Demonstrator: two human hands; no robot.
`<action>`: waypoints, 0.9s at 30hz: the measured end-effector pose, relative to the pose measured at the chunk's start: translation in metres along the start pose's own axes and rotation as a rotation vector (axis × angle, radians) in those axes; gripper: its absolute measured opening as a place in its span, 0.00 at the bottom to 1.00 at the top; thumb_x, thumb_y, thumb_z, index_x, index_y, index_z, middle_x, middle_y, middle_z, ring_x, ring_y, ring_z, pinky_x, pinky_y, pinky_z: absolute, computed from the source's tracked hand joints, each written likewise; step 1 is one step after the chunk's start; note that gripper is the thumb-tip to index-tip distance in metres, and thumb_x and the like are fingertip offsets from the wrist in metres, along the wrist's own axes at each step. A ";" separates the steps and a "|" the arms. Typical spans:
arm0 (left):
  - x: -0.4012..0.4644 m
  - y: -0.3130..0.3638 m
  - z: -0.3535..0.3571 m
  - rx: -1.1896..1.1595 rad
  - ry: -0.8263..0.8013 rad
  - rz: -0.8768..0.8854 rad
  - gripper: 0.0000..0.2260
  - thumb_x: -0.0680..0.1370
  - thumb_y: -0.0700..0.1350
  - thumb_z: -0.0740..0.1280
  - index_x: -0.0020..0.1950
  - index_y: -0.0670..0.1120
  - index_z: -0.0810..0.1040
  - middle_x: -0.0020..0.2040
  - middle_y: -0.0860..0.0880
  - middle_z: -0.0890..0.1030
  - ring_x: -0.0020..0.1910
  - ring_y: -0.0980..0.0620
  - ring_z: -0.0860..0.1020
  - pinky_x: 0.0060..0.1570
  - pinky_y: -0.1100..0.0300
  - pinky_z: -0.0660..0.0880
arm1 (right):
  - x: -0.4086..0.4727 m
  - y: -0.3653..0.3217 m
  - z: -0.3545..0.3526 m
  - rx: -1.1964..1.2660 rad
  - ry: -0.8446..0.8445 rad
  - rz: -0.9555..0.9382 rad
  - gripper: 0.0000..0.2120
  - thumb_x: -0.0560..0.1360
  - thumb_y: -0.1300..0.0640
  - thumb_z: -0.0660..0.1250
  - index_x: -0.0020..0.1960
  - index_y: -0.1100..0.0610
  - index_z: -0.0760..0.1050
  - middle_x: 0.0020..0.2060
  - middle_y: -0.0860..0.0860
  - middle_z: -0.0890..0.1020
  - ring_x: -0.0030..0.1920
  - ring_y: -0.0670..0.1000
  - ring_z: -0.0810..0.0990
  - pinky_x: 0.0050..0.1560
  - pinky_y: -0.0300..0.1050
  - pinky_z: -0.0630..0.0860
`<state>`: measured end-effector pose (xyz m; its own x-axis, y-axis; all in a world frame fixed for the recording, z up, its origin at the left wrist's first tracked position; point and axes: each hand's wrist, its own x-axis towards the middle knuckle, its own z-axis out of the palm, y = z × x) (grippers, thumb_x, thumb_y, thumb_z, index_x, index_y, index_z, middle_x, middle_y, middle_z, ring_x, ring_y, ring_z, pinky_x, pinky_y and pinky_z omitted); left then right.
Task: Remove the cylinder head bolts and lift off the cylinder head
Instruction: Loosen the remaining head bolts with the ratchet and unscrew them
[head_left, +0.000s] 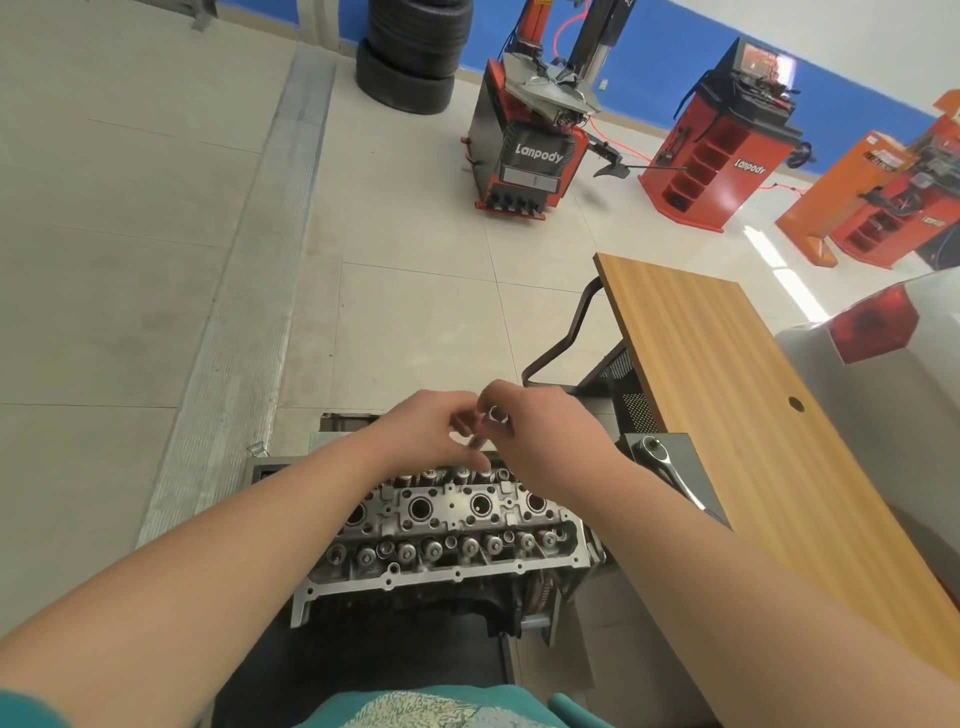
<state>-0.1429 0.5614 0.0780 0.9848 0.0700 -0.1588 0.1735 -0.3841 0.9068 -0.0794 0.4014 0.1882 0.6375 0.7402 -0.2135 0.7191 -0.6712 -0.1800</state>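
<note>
The aluminium cylinder head (447, 525) sits on the engine in front of me, valve springs and spark plug wells facing up. Both hands hover above its far edge. My right hand (545, 436) pinches a small shiny metal socket (492, 415) between thumb and fingers. My left hand (426, 431) meets it with curled fingers on a slim metal piece below the socket; what that piece is I cannot make out. A chrome ratchet wrench (670, 467) lies on a dark surface to the right of the head.
A wooden-topped table (727, 395) runs along the right, with a black chair frame (566, 338) beside it. Tyre machines (530, 150) and a stack of tyres (410, 57) stand far across the tiled floor. A white car body (883, 405) is at the right edge.
</note>
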 end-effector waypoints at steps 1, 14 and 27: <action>-0.001 0.000 0.000 0.010 -0.032 0.012 0.16 0.73 0.49 0.81 0.52 0.67 0.81 0.52 0.65 0.85 0.54 0.66 0.82 0.61 0.57 0.79 | -0.001 0.001 0.000 0.006 -0.023 -0.028 0.10 0.80 0.58 0.65 0.59 0.47 0.78 0.53 0.49 0.80 0.50 0.55 0.80 0.48 0.57 0.82; -0.001 0.001 0.000 0.115 -0.037 0.020 0.13 0.77 0.45 0.76 0.43 0.65 0.81 0.44 0.64 0.84 0.48 0.68 0.81 0.55 0.60 0.77 | 0.001 -0.001 0.003 0.003 0.007 -0.075 0.08 0.78 0.62 0.66 0.49 0.49 0.79 0.54 0.46 0.77 0.53 0.54 0.79 0.49 0.54 0.80; -0.003 0.001 -0.001 0.152 -0.026 0.046 0.09 0.78 0.48 0.69 0.46 0.65 0.80 0.44 0.65 0.84 0.49 0.68 0.81 0.53 0.62 0.77 | -0.005 -0.003 0.001 0.165 0.024 -0.126 0.06 0.77 0.54 0.69 0.52 0.46 0.76 0.60 0.43 0.73 0.52 0.50 0.79 0.49 0.54 0.80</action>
<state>-0.1457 0.5613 0.0801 0.9911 0.0257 -0.1306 0.1247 -0.5212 0.8443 -0.0845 0.3994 0.1892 0.5536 0.8179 -0.1571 0.7393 -0.5694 -0.3593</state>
